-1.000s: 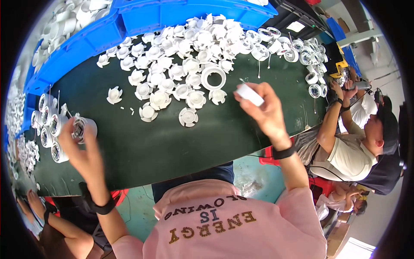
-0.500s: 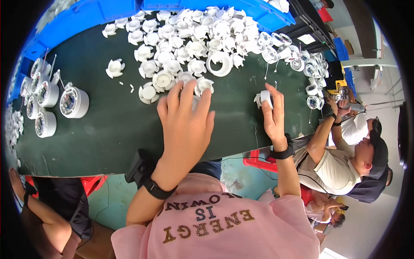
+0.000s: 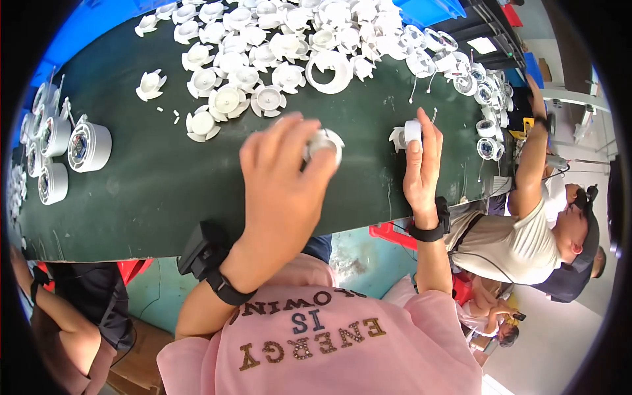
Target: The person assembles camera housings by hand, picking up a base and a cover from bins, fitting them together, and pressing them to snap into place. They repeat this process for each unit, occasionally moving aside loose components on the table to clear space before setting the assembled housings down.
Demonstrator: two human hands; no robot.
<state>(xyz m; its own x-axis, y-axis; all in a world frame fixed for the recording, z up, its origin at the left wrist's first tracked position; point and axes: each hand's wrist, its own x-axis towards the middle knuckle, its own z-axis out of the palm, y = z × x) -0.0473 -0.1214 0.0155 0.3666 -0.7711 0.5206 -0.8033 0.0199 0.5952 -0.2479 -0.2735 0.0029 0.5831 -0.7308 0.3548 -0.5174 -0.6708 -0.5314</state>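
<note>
My left hand (image 3: 282, 181) is closed around a small white fan wheel (image 3: 332, 143), held just above the green table between thumb and fingers; the hand covers part of the wheel. To its right, my right hand (image 3: 423, 172) grips a white round housing (image 3: 413, 131) on edge between thumb and fingers. White blades (image 3: 397, 137) stick out from the housing's left side. Beyond my left hand lies a spread-out pile of white fan wheels (image 3: 227, 100), heaped more thickly farther back. A larger white ring (image 3: 342, 84) rests at the pile's near edge.
White housings with wiring inside (image 3: 99, 148) stand at the left of the table (image 3: 164, 210). More wired housings (image 3: 487, 149) cluster at the right. Blue bins (image 3: 428, 9) line the far edge. A co-worker (image 3: 507, 243) reaches over the right end; another person's arm (image 3: 62, 309) is at lower left.
My left hand has come away from the pile, rightward, with a fan wheel in its fingers. My right hand keeps its hold on the housing. The co-worker's arm now stretches farther out.
</note>
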